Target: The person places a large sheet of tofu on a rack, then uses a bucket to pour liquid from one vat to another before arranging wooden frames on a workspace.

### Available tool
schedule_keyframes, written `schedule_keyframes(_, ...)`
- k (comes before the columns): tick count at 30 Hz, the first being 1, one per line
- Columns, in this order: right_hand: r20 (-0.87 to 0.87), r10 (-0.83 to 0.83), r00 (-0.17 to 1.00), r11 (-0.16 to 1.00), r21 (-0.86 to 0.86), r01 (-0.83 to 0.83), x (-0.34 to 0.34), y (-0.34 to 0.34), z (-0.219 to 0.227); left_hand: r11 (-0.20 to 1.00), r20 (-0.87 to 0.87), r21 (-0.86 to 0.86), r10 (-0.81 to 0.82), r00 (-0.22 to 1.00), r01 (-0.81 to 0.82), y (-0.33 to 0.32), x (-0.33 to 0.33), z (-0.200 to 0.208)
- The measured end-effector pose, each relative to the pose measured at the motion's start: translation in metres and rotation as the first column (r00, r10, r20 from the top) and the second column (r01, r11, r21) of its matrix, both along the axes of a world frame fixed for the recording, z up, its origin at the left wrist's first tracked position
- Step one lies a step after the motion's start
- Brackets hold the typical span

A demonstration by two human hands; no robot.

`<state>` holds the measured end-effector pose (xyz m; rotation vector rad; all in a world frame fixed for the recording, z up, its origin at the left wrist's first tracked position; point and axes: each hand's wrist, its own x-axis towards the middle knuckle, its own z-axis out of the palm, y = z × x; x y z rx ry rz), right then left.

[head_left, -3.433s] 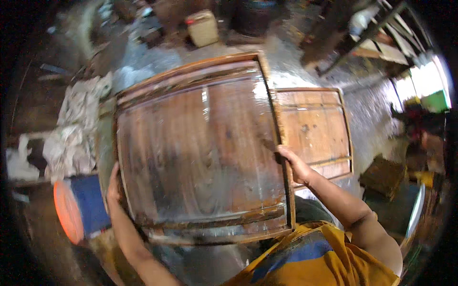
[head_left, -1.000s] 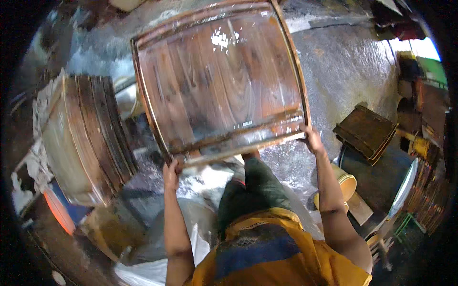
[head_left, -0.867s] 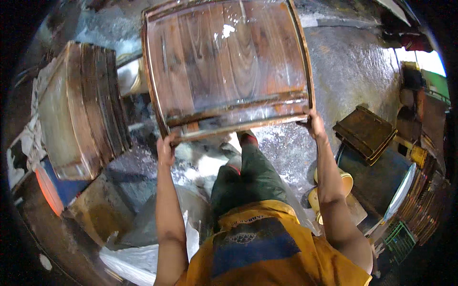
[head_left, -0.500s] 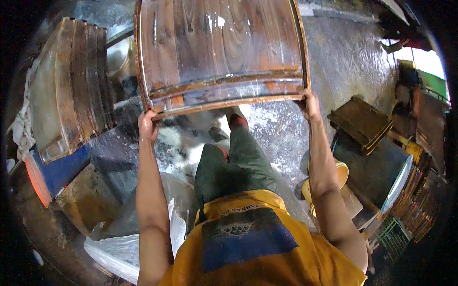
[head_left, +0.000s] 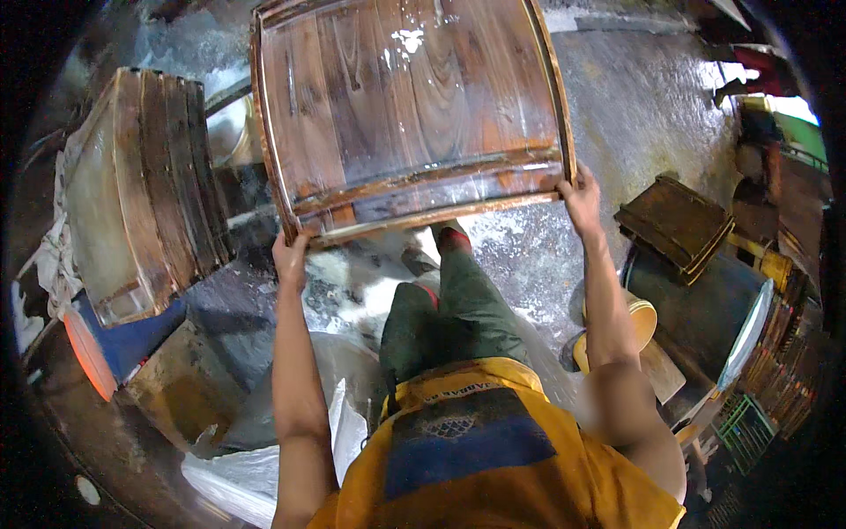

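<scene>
Left fingers (head_left: 300, 242), right fingers (head_left: 571, 190) grasp wooden tray (head_left: 414, 106); stacked frames (head_left: 163, 189) left; yellow bucket (head_left: 644, 324) right.

Grey, shiny floor (head_left: 639, 115), whitish patches (head_left: 507, 234); bright opening (head_left: 795, 108) upper right, 1 green panel (head_left: 797, 136) below.

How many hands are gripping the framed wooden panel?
2: the left hand at the near left corner of the framed wooden panel, the right hand at its near right corner. Its far edge is partly cut off, so any hand there would not show.
</scene>
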<state>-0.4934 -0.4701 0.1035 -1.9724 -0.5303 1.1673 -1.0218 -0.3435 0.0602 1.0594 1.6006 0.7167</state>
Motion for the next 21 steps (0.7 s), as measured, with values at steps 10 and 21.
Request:
schedule_keyframes(10, 0.755, 0.649, -0.093, 0.337, -0.395, -0.855, -0.020, 0.094, 0.021, 0.302, -0.829, 0.021, -0.528, 0.185, 0.953, 0.076, 0.084, 0.067)
schedule_keyframes(21, 0.756, 0.582, -0.301, 0.005, -0.373, -0.928, -0.003, 0.104, 0.008, -0.044, -0.793, -0.018, -0.608, -0.041, 0.999, 0.095, 0.070, 0.053)
